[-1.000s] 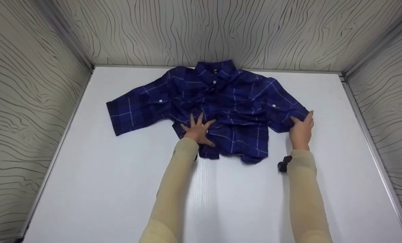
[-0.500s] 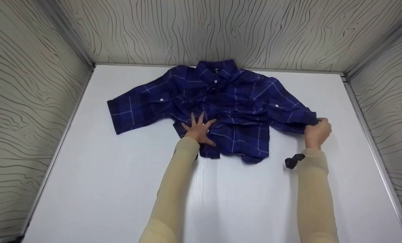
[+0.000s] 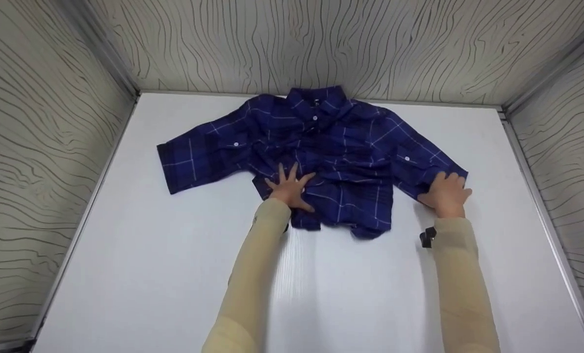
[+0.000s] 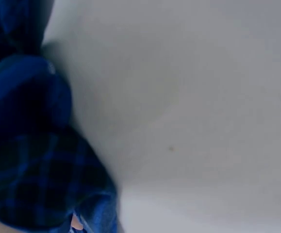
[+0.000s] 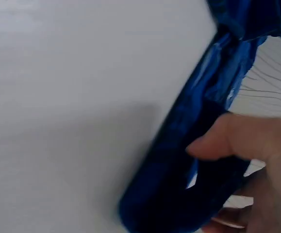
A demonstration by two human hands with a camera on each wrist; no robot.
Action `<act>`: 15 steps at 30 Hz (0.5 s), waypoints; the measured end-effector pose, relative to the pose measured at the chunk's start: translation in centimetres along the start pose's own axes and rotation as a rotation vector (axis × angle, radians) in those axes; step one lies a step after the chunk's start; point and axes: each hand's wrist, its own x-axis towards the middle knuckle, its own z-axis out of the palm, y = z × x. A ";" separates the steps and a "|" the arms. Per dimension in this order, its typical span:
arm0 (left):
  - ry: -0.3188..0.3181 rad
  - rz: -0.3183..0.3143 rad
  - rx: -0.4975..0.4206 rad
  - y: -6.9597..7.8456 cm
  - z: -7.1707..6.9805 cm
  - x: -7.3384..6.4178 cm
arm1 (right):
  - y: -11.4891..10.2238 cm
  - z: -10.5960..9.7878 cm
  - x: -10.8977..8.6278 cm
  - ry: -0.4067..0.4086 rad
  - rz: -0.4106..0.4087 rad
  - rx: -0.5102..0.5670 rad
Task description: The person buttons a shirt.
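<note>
A dark blue plaid button-up shirt [image 3: 355, 206] lies front up on the white table, collar at the far side and body bunched into folds. My left hand [image 3: 287, 190] rests on its lower front with fingers spread; the left wrist view catches mostly the bunched hem [image 4: 48, 179] and little of the hand. My right hand [image 3: 447, 194] lies over the cuff end of the right-side sleeve [image 3: 419, 157], fingers spread across the cloth. In the right wrist view, the thumb [image 5: 213, 143] touches the sleeve cloth [image 5: 179, 145]. The left-side sleeve [image 3: 193, 159] extends flat outward.
The white table [image 3: 139, 274] is bordered by metal edging, with wood-grain panels [image 3: 282, 44] behind it and at both sides. The shirt's collar [image 3: 316, 100] lies close to the back panel. A small black device [image 3: 427, 237] sits at the right wrist.
My right hand has moved outward, drawing the right-side sleeve straighter, and its fingers have gone from pinching the cuff to spreading over it. My left hand has stayed in place.
</note>
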 end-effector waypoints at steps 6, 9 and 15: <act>-0.010 -0.011 0.016 0.0 0.0 0.2 | -2.4 0.9 2.5 0.136 -0.301 -0.075; -0.022 -0.012 0.008 0.0 0.1 0.4 | -2.5 2.1 3.5 0.085 -0.283 -0.063; -0.051 -0.038 0.022 -0.1 0.4 0.7 | -2.6 2.6 4.5 0.239 -0.097 0.071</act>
